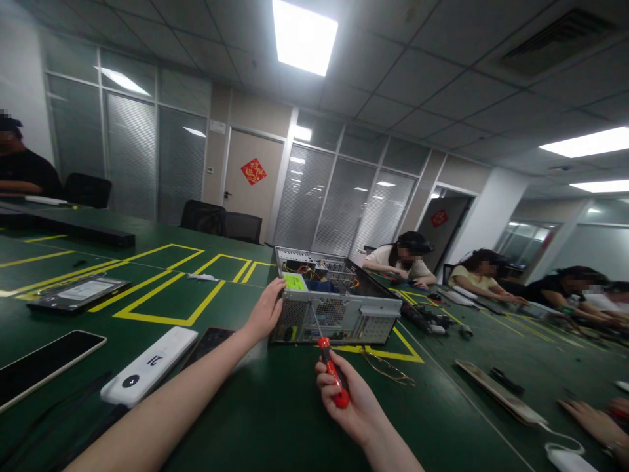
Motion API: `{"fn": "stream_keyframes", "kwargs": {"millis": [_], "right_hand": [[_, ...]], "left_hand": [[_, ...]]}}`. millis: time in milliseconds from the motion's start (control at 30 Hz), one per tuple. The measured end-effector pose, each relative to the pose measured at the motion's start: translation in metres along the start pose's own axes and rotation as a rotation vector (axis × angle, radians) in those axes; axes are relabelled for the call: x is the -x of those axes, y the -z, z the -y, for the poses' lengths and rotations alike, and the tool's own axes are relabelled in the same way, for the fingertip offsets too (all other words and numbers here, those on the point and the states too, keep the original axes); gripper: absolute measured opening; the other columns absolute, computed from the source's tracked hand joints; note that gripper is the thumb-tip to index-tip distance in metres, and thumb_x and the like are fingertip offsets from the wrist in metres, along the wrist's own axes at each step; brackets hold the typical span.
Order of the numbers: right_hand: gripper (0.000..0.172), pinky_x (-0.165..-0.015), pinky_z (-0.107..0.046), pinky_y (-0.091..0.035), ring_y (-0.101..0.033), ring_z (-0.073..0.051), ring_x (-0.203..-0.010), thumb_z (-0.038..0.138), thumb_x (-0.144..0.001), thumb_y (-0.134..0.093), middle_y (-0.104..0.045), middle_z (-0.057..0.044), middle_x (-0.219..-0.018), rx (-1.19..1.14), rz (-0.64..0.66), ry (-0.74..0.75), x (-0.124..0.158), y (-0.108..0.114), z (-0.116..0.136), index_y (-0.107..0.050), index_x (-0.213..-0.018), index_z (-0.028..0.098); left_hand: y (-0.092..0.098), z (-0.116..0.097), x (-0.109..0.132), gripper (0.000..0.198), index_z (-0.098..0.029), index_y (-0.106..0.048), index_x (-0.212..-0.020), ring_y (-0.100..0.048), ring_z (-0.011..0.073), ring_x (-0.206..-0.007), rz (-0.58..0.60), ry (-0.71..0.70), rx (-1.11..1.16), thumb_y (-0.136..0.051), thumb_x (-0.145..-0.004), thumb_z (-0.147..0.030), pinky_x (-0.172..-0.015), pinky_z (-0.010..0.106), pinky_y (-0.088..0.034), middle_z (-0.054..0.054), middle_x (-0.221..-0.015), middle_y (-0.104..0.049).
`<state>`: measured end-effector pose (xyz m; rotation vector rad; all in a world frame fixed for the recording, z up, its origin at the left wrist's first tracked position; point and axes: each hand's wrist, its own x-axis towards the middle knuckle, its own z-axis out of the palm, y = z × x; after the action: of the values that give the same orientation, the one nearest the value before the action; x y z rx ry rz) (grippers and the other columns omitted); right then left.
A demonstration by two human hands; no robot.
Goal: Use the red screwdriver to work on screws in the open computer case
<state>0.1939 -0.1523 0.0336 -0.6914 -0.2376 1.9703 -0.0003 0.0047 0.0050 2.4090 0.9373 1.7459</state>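
A desktop computer case (361, 311) lies on its side in front of me, its top open and its rear panel towards me. Wires and a power supply with a yellow-green label (295, 282) show inside. My left hand (266, 311) grips the case's left corner beside that label. In my right hand (346, 393), the fingers are closed round the red and black handle of a screwdriver (325, 351). Its thin shaft points up at the rear panel, near the edge of the power supply; whether the tip touches a screw I cannot tell.
On the green table (275, 406) lie a hard drive (78, 292), a phone (49, 364), a white power bank (150, 364) and a dark flat object (209, 344). Glasses (388, 367) rest right of the case. Several people work along the right side; a co-worker's hand (590, 419) is at far right.
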Motion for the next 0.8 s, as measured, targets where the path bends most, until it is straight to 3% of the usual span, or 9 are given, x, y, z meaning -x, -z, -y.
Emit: {"fn": "stream_keyframes", "kwargs": {"millis": [67,133,233,367,467,600,700,800], "right_hand": [[0.022,-0.046,-0.012,-0.045,-0.053,-0.006,-0.054,0.031,-0.086,-0.052,-0.055,-0.002,-0.067,0.046,-0.062,0.024,-0.0003,-0.0014,-0.0007,-0.054,-0.088,0.009],[0.028,-0.046,-0.015,-0.046,-0.054,-0.007,-0.054,0.035,-0.087,-0.047,-0.056,-0.002,-0.068,0.094,-0.084,0.01,-0.0005,-0.0018,-0.0005,-0.055,-0.097,0.01],[0.032,-0.036,-0.009,-0.034,-0.044,-0.003,-0.043,0.036,-0.09,-0.04,-0.053,0.0,-0.064,0.078,-0.043,-0.025,-0.0001,-0.0015,0.0004,-0.055,-0.103,0.011],[0.027,-0.032,-0.007,-0.027,-0.039,-0.001,-0.041,0.034,-0.087,-0.048,-0.049,0.001,-0.061,0.008,-0.019,0.006,0.0013,-0.0028,-0.0001,-0.055,-0.087,0.009],[0.02,-0.037,-0.007,-0.033,-0.044,-0.002,-0.046,0.027,-0.085,-0.053,-0.05,0.0,-0.062,0.019,-0.078,0.027,0.0011,-0.0045,-0.0017,-0.053,-0.079,0.009],[0.024,-0.049,-0.016,-0.048,-0.053,-0.007,-0.055,0.032,-0.086,-0.05,-0.056,-0.002,-0.068,0.089,-0.124,0.04,-0.0007,-0.0047,-0.003,-0.056,-0.094,0.01],[0.031,-0.042,-0.014,-0.042,-0.05,-0.007,-0.051,0.036,-0.087,-0.047,-0.056,-0.002,-0.067,0.118,-0.079,0.001,-0.0012,-0.0028,-0.0028,-0.055,-0.104,0.011],[0.03,-0.035,-0.009,-0.03,-0.043,-0.004,-0.044,0.037,-0.088,-0.045,-0.053,-0.001,-0.064,0.069,-0.027,0.003,-0.0008,-0.0008,-0.002,-0.056,-0.1,0.011]], "left_hand": [[-0.0002,0.0002,0.0001,0.037,-0.02,-0.035,-0.128,-0.029,0.0203,-0.134,0.001,0.003,-0.005,-0.031,-0.092,-0.023,-0.111,0.046,-0.026,0.01,-0.135,-0.041],[-0.0003,0.0003,0.0002,0.037,-0.021,-0.035,-0.129,-0.029,0.0205,-0.134,0.001,0.006,-0.008,-0.03,-0.092,-0.023,-0.111,0.047,-0.026,0.01,-0.135,-0.041],[-0.0006,0.0006,0.0005,0.038,-0.021,-0.035,-0.129,-0.029,0.0208,-0.133,-0.004,0.004,-0.009,-0.03,-0.092,-0.024,-0.111,0.047,-0.026,0.01,-0.135,-0.041],[-0.0009,0.0011,0.0003,0.038,-0.02,-0.036,-0.129,-0.029,0.0205,-0.133,-0.004,0.009,-0.008,-0.031,-0.092,-0.024,-0.111,0.046,-0.026,0.01,-0.135,-0.041],[-0.0009,0.0012,-0.0001,0.037,-0.02,-0.036,-0.128,-0.03,0.0203,-0.133,-0.002,0.003,-0.013,-0.031,-0.092,-0.023,-0.111,0.045,-0.026,0.01,-0.135,-0.041],[-0.0008,0.0009,-0.0002,0.037,-0.02,-0.035,-0.128,-0.03,0.0202,-0.133,-0.002,-0.008,-0.022,-0.03,-0.092,-0.022,-0.111,0.045,-0.027,0.01,-0.135,-0.041],[-0.0004,0.0005,0.0,0.038,-0.02,-0.035,-0.129,-0.029,0.0203,-0.133,-0.001,-0.011,-0.025,-0.03,-0.092,-0.022,-0.111,0.045,-0.026,0.01,-0.135,-0.041],[-0.0003,0.0004,0.0001,0.038,-0.02,-0.035,-0.129,-0.029,0.0203,-0.133,-0.002,-0.012,-0.025,-0.031,-0.091,-0.021,-0.111,0.045,-0.026,0.01,-0.135,-0.041]]}}
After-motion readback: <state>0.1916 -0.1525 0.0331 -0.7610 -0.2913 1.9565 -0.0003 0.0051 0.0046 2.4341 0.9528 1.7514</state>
